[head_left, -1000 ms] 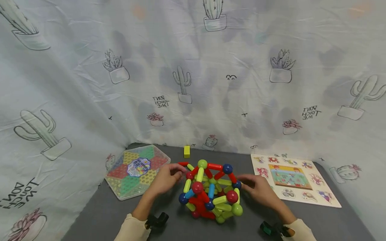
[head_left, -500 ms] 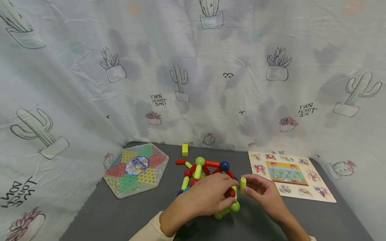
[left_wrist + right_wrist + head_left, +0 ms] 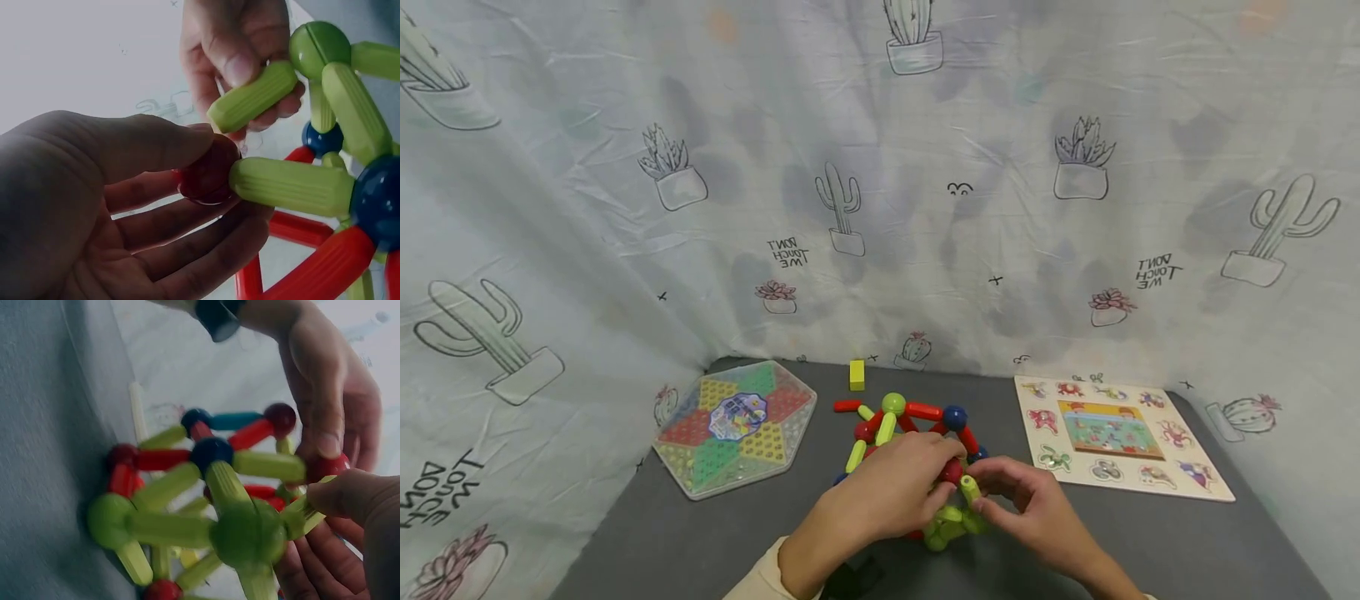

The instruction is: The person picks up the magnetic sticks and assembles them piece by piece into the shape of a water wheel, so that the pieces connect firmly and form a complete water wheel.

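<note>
A ball-and-stick construction [image 3: 887, 425] of red, blue and light-green pieces stands on the grey table. My left hand [image 3: 883, 487] reaches over its front and pinches a red ball [image 3: 209, 175] between thumb and fingers. From that ball a light-green stick [image 3: 294, 186] runs to a blue ball [image 3: 381, 200]. My right hand [image 3: 1030, 508] pinches another light-green stick [image 3: 253, 97]. One end of this stick is right at a green ball [image 3: 320, 50], and its other end is close above the red ball. The left hand hides much of the construction in the head view.
A hexagonal game board with a coloured star [image 3: 715, 458] lies at the left. Behind the construction are a yellow block [image 3: 857, 375] and a red stick [image 3: 847, 406]. At the right lies a sea-animal picture board [image 3: 1037, 450]. A patterned cloth [image 3: 880, 333] hangs behind the table.
The left hand has gone from the construction's left side across its front to the red ball. The right hand has picked up a light-green stick and brought it left to the construction.
</note>
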{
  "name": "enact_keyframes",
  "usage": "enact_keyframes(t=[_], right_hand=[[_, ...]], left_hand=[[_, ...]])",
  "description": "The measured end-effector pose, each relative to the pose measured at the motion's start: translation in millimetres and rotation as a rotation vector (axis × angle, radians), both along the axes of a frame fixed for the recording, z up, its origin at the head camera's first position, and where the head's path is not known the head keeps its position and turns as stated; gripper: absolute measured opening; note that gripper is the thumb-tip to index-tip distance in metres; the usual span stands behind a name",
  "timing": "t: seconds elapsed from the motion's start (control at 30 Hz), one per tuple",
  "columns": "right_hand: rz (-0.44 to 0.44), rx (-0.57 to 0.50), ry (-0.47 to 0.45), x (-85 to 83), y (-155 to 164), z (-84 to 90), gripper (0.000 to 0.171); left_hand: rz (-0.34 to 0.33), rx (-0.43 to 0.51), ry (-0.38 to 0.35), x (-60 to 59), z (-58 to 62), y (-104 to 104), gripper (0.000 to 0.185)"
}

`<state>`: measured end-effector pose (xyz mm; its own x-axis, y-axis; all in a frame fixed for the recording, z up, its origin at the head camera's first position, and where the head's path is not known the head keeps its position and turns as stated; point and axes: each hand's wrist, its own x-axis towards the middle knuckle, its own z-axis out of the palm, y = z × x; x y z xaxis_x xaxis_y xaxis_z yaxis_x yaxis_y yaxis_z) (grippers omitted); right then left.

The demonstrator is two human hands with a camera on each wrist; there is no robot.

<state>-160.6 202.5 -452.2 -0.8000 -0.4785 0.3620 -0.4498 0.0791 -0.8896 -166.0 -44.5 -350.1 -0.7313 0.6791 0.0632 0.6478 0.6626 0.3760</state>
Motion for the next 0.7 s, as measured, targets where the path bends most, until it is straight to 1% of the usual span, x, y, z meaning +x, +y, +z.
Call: enact_keyframes(t=[0.1,0.27,0.4,0.47,0.53,0.6,0.63,0.7], right_hand=[[-0.013,0.011,0.024,3.9,-8,-1.3,0.030],[-0.047,0.024,0.092,6.2,-15,-1.4,0.031],[-0.061,0.038,0.130,6.5,-16,-1.7,0.031],[-0.071,0.043,0.123,7.0,-16,-1.8,0.031],[-0.075,0.043,0.125,7.0,-16,-2.6,0.031],[-0.071,0.044,0.141,6.4,-16,-3.7,0.031],[-0.068,0.043,0.144,6.3,-16,-3.8,0.032],[-0.074,0.042,0.136,5.8,-13,-3.0,0.031]], left_hand=[[0.007,0.003,-0.001,1.0,0.7,-3,0.025],[-0.007,-0.003,-0.003,0.9,2.1,-5,0.027],[-0.051,0.001,0.000,-0.3,2.7,-7,0.022],[-0.079,0.013,0.003,-0.8,2.6,-9,0.019],[-0.104,0.034,-0.001,-1.3,2.0,-12,0.020],[-0.103,0.075,-0.017,-1.5,1.5,-18,0.024],[-0.093,0.111,-0.018,-1.7,1.3,-23,0.026],[-0.049,0.212,-0.008,-3.0,0.5,-34,0.030]])
